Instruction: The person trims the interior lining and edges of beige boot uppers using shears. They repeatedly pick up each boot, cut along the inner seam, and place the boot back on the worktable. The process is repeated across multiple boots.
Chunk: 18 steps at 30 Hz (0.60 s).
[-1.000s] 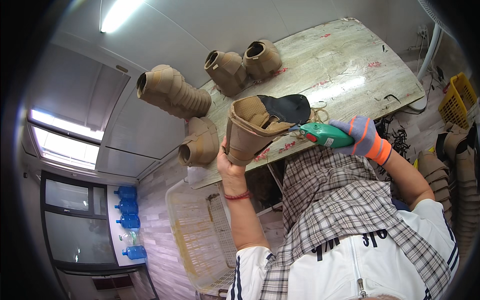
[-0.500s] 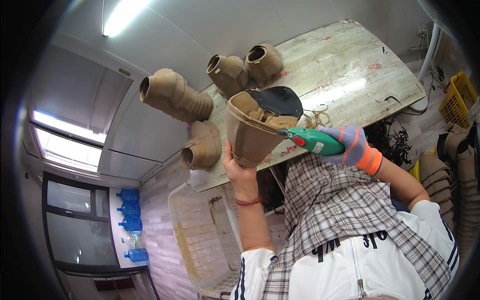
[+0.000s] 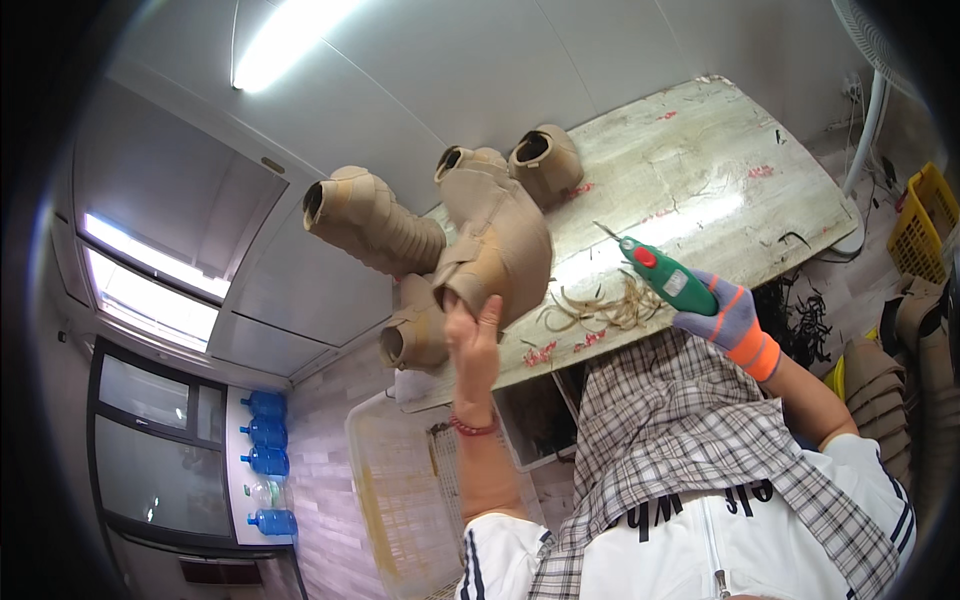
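Note:
A tan shoe upper (image 3: 520,260) is held up over the table's left front by my left hand (image 3: 474,340). The thumb is up against the upper and the other fingers are partly hidden at its opening. My right hand (image 3: 722,315), in a grey and orange glove, is closed around a green handheld power tool (image 3: 672,282) with a red button. Its thin tip points up and left, apart from the upper. Beneath the tool lie curled tan trimmings (image 3: 610,305). Another upper (image 3: 412,330) is at the front left, partly behind the held one.
Nested tan uppers (image 3: 375,225) lie at the table's left, with a single upper (image 3: 548,165) behind. The worn table (image 3: 690,150) carries scraps. Below stands a white plastic basket (image 3: 390,500). Stacked uppers (image 3: 875,385) and a yellow crate (image 3: 920,220) are at right.
My left hand has turned the upper over and lifted it leftward, away from the tool's tip. The tool has moved slightly right, and the trimmings on the table are more exposed.

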Motion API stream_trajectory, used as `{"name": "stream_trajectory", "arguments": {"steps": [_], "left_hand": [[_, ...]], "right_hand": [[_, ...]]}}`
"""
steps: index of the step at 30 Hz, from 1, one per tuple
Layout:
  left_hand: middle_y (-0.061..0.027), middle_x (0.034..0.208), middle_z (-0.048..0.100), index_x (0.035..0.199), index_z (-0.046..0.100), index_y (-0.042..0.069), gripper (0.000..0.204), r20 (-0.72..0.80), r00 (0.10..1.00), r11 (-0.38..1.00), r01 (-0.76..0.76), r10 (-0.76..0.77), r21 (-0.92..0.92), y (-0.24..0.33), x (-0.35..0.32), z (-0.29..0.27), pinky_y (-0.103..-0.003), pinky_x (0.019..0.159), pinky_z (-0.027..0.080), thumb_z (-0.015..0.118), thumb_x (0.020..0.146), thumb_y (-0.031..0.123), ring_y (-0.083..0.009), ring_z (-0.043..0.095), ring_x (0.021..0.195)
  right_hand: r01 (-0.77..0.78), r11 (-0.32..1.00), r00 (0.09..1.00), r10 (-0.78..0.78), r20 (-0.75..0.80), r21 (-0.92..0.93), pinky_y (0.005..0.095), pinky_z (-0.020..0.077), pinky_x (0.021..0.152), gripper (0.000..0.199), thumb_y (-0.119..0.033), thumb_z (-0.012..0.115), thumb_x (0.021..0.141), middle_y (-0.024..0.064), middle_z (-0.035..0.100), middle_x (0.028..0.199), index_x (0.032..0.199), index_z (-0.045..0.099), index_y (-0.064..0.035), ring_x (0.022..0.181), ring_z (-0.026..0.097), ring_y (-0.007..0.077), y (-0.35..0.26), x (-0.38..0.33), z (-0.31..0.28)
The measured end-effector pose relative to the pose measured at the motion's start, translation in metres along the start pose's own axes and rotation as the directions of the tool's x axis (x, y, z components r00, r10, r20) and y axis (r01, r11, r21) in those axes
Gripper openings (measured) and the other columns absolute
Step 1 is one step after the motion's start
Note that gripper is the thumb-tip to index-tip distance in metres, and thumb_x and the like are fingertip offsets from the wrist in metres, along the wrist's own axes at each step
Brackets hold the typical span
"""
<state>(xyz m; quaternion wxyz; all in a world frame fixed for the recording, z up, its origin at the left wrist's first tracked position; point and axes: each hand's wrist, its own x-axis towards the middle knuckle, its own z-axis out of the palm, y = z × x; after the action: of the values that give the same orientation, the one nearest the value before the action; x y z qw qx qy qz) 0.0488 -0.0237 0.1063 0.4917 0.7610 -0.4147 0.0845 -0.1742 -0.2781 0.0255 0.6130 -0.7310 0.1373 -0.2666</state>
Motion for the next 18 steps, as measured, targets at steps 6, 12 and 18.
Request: {"name": "stream_trajectory", "arguments": {"steps": [6, 12, 18], "left_hand": [[-0.0273, 0.121, 0.059, 0.118, 0.062, -0.007, 0.039, 0.017, 0.969, 0.801, -0.213, 0.246, 0.56, -0.014, 0.143, -0.038, -0.05, 0.091, 0.045, 0.062, 0.096, 0.025, -0.0455, 0.057, 0.109], [-0.0208, 0.116, 0.055, 0.105, 0.067, 0.002, 0.034, 0.032, 0.999, 0.502, -0.009, -0.038, 0.865, -0.118, 0.256, -0.02, -0.05, 0.089, 0.05, 0.058, 0.098, 0.034, -0.0415, 0.061, 0.106], [-0.0243, 0.096, 0.07, 0.099, 0.068, 0.0, 0.026, -0.13, 0.986, 0.753, 0.007, 0.105, 0.658, -0.139, 0.28, -0.012, -0.049, 0.083, 0.051, 0.066, 0.09, 0.025, -0.0419, 0.067, 0.093]], "right_hand": [[-0.086, 0.996, 0.988, 0.085, -0.125, 0.003, 0.0238, 0.052, 0.071, 0.059, -0.01, 0.082, 0.073, 0.0012, 0.069, 0.094, 0.127, 0.062, 0.0017, 0.08, 0.059, 0.0052, 0.0, 0.0, -0.018], [-0.108, 0.994, 0.99, 0.106, -0.095, -0.024, 0.0241, 0.0521, 0.073, 0.06, -0.011, 0.083, 0.073, 0.0017, 0.069, 0.094, 0.127, 0.062, 0.002, 0.081, 0.059, 0.0057, -0.005, 0.004, -0.014], [-0.094, 0.995, 0.989, 0.088, -0.118, -0.045, 0.0243, 0.0524, 0.072, 0.06, -0.011, 0.084, 0.074, 0.0022, 0.069, 0.096, 0.127, 0.061, 0.0037, 0.081, 0.059, 0.0061, 0.004, 0.011, -0.019]]}}
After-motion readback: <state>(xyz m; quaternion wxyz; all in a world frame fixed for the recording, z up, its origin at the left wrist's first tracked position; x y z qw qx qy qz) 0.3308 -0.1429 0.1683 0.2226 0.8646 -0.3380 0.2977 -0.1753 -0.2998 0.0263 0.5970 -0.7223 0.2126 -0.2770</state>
